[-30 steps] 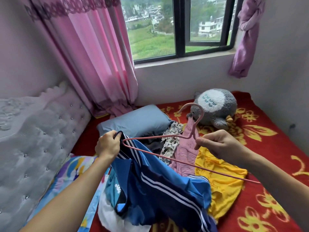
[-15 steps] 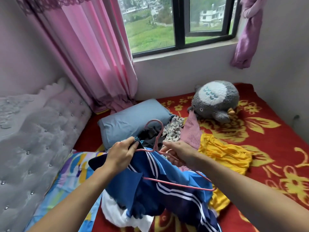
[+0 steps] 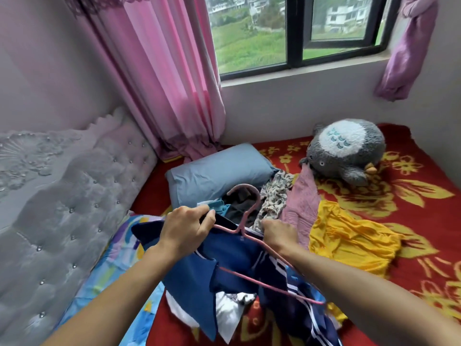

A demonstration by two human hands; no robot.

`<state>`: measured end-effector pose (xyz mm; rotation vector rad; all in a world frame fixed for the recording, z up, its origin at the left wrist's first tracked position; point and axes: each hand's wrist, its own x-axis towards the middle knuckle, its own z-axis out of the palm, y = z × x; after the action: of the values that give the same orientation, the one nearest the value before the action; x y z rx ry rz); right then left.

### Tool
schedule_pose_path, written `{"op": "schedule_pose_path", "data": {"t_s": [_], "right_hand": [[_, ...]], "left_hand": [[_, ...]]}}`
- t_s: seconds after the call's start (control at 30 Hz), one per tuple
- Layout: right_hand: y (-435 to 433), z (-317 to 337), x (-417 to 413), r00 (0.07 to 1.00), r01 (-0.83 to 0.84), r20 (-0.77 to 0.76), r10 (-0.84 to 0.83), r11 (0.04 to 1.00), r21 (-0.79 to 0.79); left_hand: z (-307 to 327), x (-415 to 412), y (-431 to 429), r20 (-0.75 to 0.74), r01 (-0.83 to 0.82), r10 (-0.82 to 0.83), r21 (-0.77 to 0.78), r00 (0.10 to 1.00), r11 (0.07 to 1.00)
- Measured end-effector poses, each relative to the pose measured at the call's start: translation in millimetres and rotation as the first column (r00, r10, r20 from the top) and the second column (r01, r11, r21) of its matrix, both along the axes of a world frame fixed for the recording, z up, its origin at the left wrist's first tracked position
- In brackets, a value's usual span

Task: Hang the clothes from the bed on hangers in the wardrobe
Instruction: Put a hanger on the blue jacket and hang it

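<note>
Plainly, from the head view, both hands work over a heap of clothes on the bed (image 3: 411,221). The left hand (image 3: 185,229) has its grip closed on the dark collar edge of a blue jacket (image 3: 237,255), at the left end of a pink hanger (image 3: 241,227). The right hand (image 3: 279,234) curls down over the hanger's right arm, just beside the neck, its grip closed there; its fingertips are hidden. The hanger lies tilted across the jacket, hook pointing toward a grey-blue pillow (image 3: 217,171), its lower bar running over the striped fabric. Under the jacket lies a white garment (image 3: 227,310). Beside the right hand lie a pink garment (image 3: 303,203) and a yellow garment (image 3: 349,236); a patterned garment (image 3: 274,198) lies by the hook. A grey plush toy (image 3: 346,148) rests near the wall, below the window (image 3: 294,33).
</note>
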<state>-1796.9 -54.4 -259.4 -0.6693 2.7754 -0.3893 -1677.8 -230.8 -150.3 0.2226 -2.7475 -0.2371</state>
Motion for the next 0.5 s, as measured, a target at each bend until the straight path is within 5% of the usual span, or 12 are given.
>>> {"op": "schedule_pose_path", "data": {"t_s": [0.1,0.33,0.43,0.5], "right_hand": [[50.1,-24.8,-24.2,0.988,0.093,0.118,-0.098,0.995,0.047],[129.1,26.2,-68.1,0.933,0.312,0.283,-0.224,0.894,-0.321],[142.5,75.8,-56.3,0.873,0.330,0.486,-0.033,0.774,-0.540],[142.4,104.3,-41.1,0.819,0.179,0.557,0.139,0.860,-0.477]], "left_hand": [[0.4,5.6,-22.2,-0.026,-0.087,0.086,-0.022,0.996,0.996],[-9.6,-6.4,-20.0,-0.010,-0.144,0.143,-0.062,0.990,0.988],[-3.9,-18.9,-17.1,-0.047,-0.245,0.246,0.025,0.968,0.969],[2.7,-25.6,-14.7,-0.074,-0.279,0.290,0.129,0.954,0.951]]}}
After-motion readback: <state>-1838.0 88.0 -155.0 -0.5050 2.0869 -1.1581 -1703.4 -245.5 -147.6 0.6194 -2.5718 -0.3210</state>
